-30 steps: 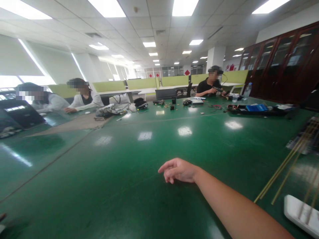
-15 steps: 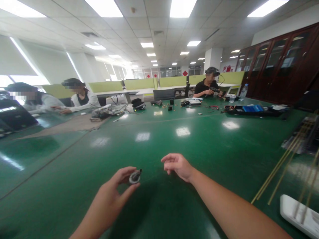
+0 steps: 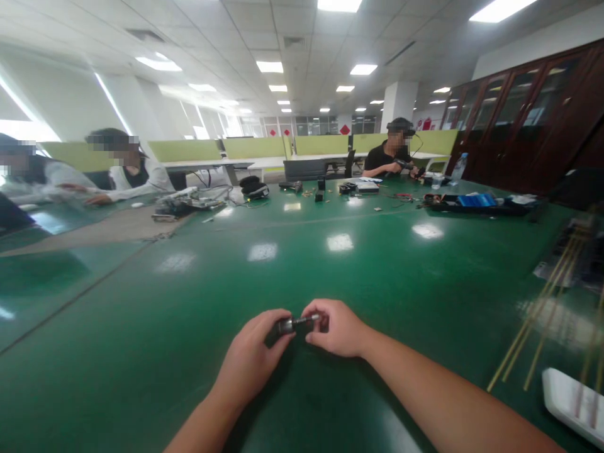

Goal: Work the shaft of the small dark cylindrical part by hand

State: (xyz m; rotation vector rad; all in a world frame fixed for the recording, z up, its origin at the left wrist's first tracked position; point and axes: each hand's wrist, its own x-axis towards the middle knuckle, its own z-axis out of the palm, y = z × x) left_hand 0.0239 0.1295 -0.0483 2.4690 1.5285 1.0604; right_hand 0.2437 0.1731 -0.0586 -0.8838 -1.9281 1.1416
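A small dark metal cylinder with a thin shaft (image 3: 286, 325) lies between the thumb and fingers of my left hand (image 3: 252, 346). Its shaft points right, and the tip looks pale. I cannot tell exactly what kind of part it is. Around the shaft's end curves my right hand (image 3: 337, 328), thumb and forefinger apart. Whether a right finger touches the tip is unclear. Both hands are just above the green tabletop (image 3: 212, 277), near its front.
Thin yellowish rods (image 3: 538, 327) and a white tray (image 3: 573, 402) lie at the right. Farther back are a black tray with a blue item (image 3: 476, 200), a water bottle (image 3: 458, 168), a black pouch (image 3: 255, 189) and cables. A person (image 3: 391, 154) works opposite; two people sit at left.
My left hand has moved right and turned the cylinder so its shaft points toward my right hand. The right hand's fingers now curve around the shaft's end. The view has shifted slightly.
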